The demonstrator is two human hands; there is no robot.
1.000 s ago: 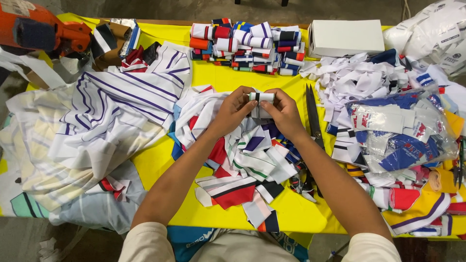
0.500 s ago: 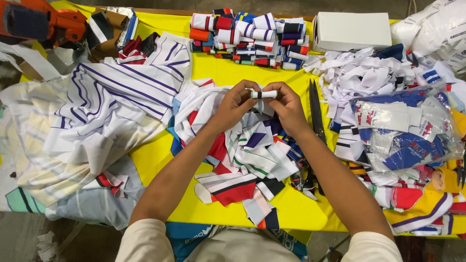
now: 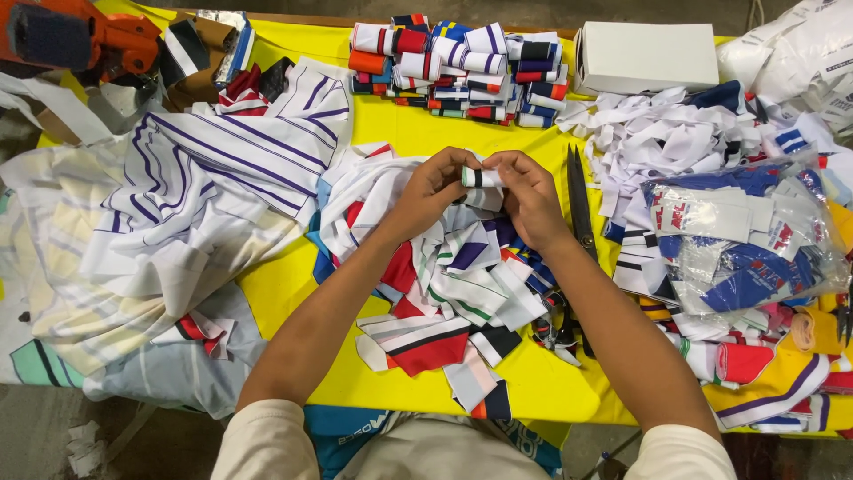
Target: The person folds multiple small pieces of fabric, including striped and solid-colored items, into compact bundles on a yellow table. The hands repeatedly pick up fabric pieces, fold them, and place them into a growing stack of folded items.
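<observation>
My left hand (image 3: pixel 433 188) and my right hand (image 3: pixel 530 194) meet over the middle of the yellow table (image 3: pixel 418 133). Between their fingertips they pinch a small rolled strip of white fabric with a dark stripe (image 3: pixel 481 178). Under the hands lies a loose heap of striped fabric strips (image 3: pixel 453 284) in white, red, blue and black. Black scissors (image 3: pixel 578 209) lie just right of my right hand.
Rolled strips (image 3: pixel 453 62) are stacked at the back, beside a white box (image 3: pixel 649 58). White strips (image 3: pixel 657 133) and clear bags of pieces (image 3: pixel 737 231) fill the right. Striped cloth (image 3: pixel 178 213) covers the left. An orange machine (image 3: pixel 71 36) sits at the far left corner.
Both hands have stayed together over the pile, working the small roll between the fingers; the roll has turned slightly. Nothing else moved.
</observation>
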